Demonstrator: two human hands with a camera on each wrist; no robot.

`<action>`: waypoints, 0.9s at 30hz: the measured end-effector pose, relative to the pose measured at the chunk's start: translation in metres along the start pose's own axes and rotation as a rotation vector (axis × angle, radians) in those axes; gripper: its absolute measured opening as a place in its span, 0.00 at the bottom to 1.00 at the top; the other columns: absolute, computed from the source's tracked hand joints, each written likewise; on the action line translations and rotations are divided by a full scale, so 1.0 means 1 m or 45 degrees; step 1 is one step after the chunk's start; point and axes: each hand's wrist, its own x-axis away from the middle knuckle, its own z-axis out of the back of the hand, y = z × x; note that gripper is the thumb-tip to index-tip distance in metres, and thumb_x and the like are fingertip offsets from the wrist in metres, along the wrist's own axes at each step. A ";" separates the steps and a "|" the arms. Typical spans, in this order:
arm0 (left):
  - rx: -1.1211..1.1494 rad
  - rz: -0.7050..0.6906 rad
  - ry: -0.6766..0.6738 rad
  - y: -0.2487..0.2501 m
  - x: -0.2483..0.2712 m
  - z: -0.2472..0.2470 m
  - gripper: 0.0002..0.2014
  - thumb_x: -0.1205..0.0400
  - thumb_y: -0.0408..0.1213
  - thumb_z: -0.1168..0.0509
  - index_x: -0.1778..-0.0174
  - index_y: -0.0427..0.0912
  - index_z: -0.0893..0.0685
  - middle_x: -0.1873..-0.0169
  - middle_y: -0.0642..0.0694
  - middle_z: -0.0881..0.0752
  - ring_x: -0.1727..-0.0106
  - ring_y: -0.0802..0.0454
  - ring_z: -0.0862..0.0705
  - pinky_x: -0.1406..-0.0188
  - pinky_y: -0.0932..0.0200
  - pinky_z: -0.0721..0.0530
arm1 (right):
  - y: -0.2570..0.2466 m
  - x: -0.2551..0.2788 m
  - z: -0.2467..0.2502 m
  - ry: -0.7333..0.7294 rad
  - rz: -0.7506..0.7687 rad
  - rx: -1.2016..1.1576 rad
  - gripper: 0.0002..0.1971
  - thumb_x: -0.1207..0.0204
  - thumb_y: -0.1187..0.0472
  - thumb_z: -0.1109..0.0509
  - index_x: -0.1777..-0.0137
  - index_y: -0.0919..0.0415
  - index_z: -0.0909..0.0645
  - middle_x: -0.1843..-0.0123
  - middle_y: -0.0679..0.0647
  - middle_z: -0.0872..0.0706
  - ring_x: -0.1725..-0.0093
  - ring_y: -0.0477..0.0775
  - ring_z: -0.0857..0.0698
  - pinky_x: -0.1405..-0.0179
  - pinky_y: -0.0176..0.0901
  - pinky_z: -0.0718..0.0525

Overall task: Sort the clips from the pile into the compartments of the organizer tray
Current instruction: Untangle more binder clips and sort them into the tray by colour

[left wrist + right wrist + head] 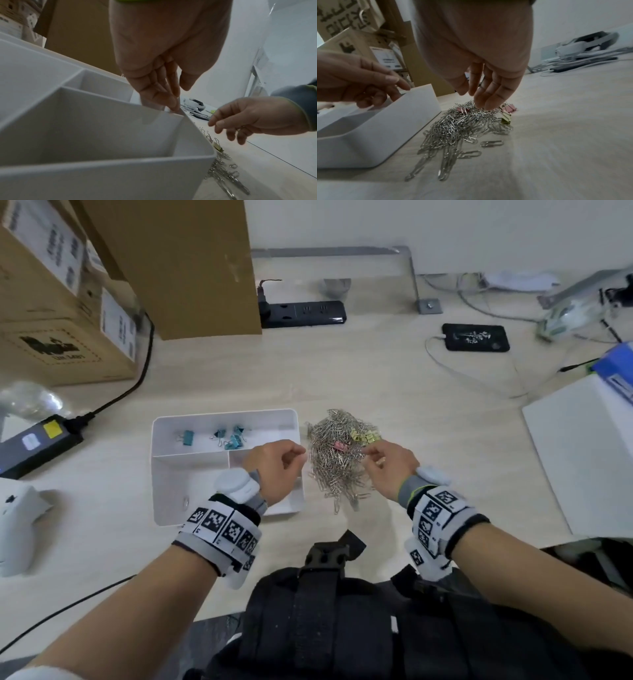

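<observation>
Pile: paper clips heaped just right of the organizer tray.
Right hand: fingers relaxed, tips touching the pile's top, gripping nothing.
Left hand: loosely curled above the tray's right edge, empty.

Shiny bare-metal paper clips lie on the matt, pale wood-grain table; at 9 o'clock, a smooth white plastic organizer tray.
</observation>
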 end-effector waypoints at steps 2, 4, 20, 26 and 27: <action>0.016 0.044 -0.004 0.002 0.001 -0.003 0.09 0.20 0.42 0.33 0.48 0.45 0.11 0.62 0.51 0.11 0.61 0.55 0.14 0.55 0.58 0.15 | -0.009 -0.009 -0.004 -0.036 0.053 0.053 0.10 0.22 0.54 0.30 0.42 0.48 0.19 0.53 0.43 0.14 0.61 0.47 0.16 0.60 0.37 0.21; -0.019 0.069 0.006 0.008 0.001 -0.010 0.09 0.19 0.42 0.34 0.48 0.45 0.11 0.62 0.52 0.12 0.62 0.55 0.17 0.56 0.59 0.16 | -0.016 -0.020 -0.003 -0.088 0.122 0.115 0.11 0.23 0.51 0.29 0.42 0.48 0.20 0.56 0.43 0.15 0.61 0.47 0.17 0.63 0.37 0.23; 0.168 0.096 -0.027 0.033 0.002 -0.023 0.15 0.23 0.39 0.28 0.40 0.48 0.15 0.56 0.55 0.13 0.65 0.66 0.17 0.58 0.62 0.14 | -0.023 -0.029 0.010 -0.130 0.136 -0.280 0.04 0.27 0.55 0.25 0.62 0.52 0.14 0.67 0.44 0.14 0.67 0.45 0.19 0.65 0.38 0.20; 0.383 -0.013 -0.142 0.044 -0.003 -0.033 0.33 0.31 0.37 0.21 0.33 0.62 0.27 0.51 0.62 0.18 0.58 0.61 0.15 0.56 0.58 0.12 | -0.030 -0.015 0.021 -0.318 0.021 -0.636 0.04 0.27 0.61 0.26 0.63 0.57 0.14 0.66 0.56 0.15 0.65 0.54 0.17 0.58 0.60 0.12; 0.374 -0.032 -0.130 0.046 -0.003 -0.033 0.31 0.30 0.36 0.22 0.34 0.60 0.25 0.54 0.60 0.16 0.61 0.61 0.14 0.57 0.57 0.12 | -0.031 -0.013 0.020 -0.345 0.034 -0.624 0.04 0.27 0.61 0.26 0.63 0.57 0.14 0.65 0.57 0.14 0.65 0.54 0.16 0.57 0.60 0.12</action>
